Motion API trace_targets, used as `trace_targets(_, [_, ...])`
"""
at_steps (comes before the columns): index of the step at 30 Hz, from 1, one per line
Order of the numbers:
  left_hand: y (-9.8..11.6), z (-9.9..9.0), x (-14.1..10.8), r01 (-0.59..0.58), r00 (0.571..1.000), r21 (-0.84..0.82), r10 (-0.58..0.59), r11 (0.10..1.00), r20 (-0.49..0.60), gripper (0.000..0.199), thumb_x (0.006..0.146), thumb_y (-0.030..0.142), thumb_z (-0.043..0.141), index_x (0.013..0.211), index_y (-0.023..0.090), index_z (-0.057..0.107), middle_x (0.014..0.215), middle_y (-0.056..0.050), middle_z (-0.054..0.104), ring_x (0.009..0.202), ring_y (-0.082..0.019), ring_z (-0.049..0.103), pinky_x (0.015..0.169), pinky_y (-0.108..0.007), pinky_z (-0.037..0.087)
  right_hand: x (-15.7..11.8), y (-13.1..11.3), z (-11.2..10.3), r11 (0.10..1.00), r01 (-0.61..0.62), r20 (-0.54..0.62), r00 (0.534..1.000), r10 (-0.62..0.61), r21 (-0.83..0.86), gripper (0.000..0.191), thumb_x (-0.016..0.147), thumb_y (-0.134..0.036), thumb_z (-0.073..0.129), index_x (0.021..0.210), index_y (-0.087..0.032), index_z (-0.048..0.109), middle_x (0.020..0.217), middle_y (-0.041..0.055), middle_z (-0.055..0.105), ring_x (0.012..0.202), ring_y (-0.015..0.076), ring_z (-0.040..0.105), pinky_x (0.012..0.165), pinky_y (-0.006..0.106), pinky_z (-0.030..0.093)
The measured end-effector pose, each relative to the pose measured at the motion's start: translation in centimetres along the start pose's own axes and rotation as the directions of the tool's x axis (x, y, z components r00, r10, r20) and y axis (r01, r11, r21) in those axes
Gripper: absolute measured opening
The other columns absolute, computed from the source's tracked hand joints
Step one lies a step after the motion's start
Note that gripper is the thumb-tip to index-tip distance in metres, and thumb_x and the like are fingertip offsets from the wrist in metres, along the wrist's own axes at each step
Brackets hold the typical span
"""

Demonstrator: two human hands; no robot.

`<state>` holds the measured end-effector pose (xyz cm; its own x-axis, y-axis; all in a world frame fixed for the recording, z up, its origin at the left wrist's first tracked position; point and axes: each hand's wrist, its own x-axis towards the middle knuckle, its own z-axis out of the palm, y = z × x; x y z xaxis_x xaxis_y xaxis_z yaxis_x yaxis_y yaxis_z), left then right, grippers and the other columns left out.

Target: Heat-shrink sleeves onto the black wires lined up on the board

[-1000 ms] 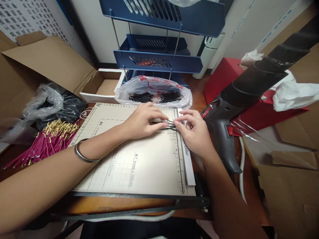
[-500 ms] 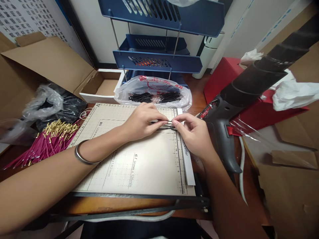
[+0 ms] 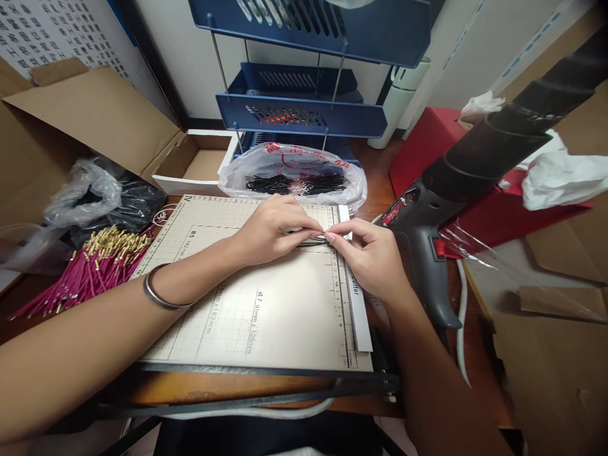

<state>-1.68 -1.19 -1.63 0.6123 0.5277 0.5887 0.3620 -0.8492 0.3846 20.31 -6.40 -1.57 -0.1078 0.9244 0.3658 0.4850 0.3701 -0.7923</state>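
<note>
Thin black cords [image 3: 311, 243] lie over the upper right part of a cream paper-cutter board [image 3: 285, 304] printed with gridlines. My left hand [image 3: 275, 231], with a metal bangle on its wrist, pinches a black cord between thumb and fingertips. Close beside it, my right hand [image 3: 368, 253] pinches the same cord near its end, above the white guide strip [image 3: 357, 310]. The fingertips of both hands almost touch. Exactly how the cord runs between them is too small to tell.
Behind the board a plastic bag [image 3: 289, 158] holds black cord bundles, below blue shelves [image 3: 304, 114]. Magenta cords with gold tips [image 3: 107, 259] lie left, by an open carton [image 3: 99, 120]. At right stand a dark heat gun [image 3: 422, 259] and a red box [image 3: 418, 152].
The fingertips of both hands have come slightly closer together, my right hand shifting a little to the left. The cord stays pinched between them.
</note>
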Motion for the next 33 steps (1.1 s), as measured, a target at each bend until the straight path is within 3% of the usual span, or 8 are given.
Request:
trace_targets(10, [0.41,-0.14,0.04,0.086,0.996,0.013,-0.086,0.996,0.027,0.019,0.101,0.032,0.066,0.096,0.022,0.081,0.084,-0.005,0.079,0.084,-0.02,0.068,0.081,-0.034,0.048,-0.12,-0.02,0.06,1.0,-0.004,0.009,1.0,0.004,-0.023,0.015,0.087,-0.03,0.072,0.09,-0.02,0.082,0.075,0.0018,0.074,0.063,0.0139,0.052,0.064,0.031,0.041])
trace_targets(26, [0.63,-0.13,0.08,0.074,0.997,0.044,-0.075,0.996,0.011,0.023,0.101,0.034,0.062,0.095,0.022,0.081,0.083,-0.004,0.078,0.086,-0.021,0.065,0.085,-0.036,0.048,-0.31,0.22,0.09,0.999,0.018,0.004,1.0,-0.018,-0.032,0.011,0.086,-0.028,0.074,0.09,-0.021,0.082,0.082,0.0031,0.077,0.071,0.0168,0.06,0.067,0.032,0.043])
trace_targets(33, [0.71,-0.16,0.14,0.061,0.998,-0.053,-0.06,0.997,0.013,0.018,0.099,0.031,0.068,0.094,0.021,0.081,0.081,-0.004,0.078,0.084,-0.02,0.066,0.084,-0.036,0.05,-0.31,0.13,-0.05,0.999,0.045,-0.012,0.999,-0.045,-0.027,0.01,0.087,-0.026,0.074,0.085,-0.021,0.082,0.082,0.0032,0.078,0.066,0.0147,0.058,0.066,0.031,0.043])
